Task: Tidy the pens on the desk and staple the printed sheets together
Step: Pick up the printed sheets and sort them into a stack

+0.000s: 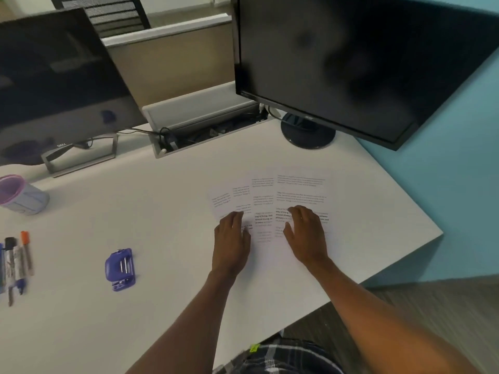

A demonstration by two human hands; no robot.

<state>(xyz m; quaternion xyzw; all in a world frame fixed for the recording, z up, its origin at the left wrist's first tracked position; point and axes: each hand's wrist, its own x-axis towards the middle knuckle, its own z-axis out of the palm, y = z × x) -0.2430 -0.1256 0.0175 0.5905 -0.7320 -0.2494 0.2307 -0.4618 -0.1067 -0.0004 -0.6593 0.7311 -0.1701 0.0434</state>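
Observation:
Several printed sheets (272, 195) lie fanned out and overlapping on the white desk (135, 217), right of centre. My left hand (232, 238) rests flat on the left sheets, fingers straight. My right hand (305, 233) lies flat on the rightmost sheet, fingers spread. A blue stapler (120, 269) sits on the desk well to the left of my hands. Several pens and markers (16, 263) lie side by side at the left edge. A purple-rimmed cup (20, 194) lies tipped on its side at the far left.
Two dark monitors stand at the back: one on the left (56, 87), one on the right (351, 63) with a round base (307, 130). An open cable tray (205, 125) sits between them. The desk's right edge (421, 247) drops off to the floor.

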